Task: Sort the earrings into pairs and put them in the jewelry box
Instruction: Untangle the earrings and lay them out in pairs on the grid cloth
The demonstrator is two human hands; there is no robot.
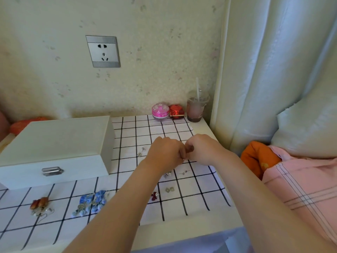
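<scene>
Head view: can we tell what's pinched?
— Barely. Our left hand [164, 152] and right hand [202, 150] meet, pinching one tiny silver earring [183, 159]. One closed jewelry box [54, 143] lies left of them, two square earrings [169, 189] nearer us.

We can read no text, number or brand anywhere. The pink round tin [160, 111] bears a pale mark on its front and the drink cup [196, 111] a dark band near its base, perhaps print, both too blurred.
</scene>
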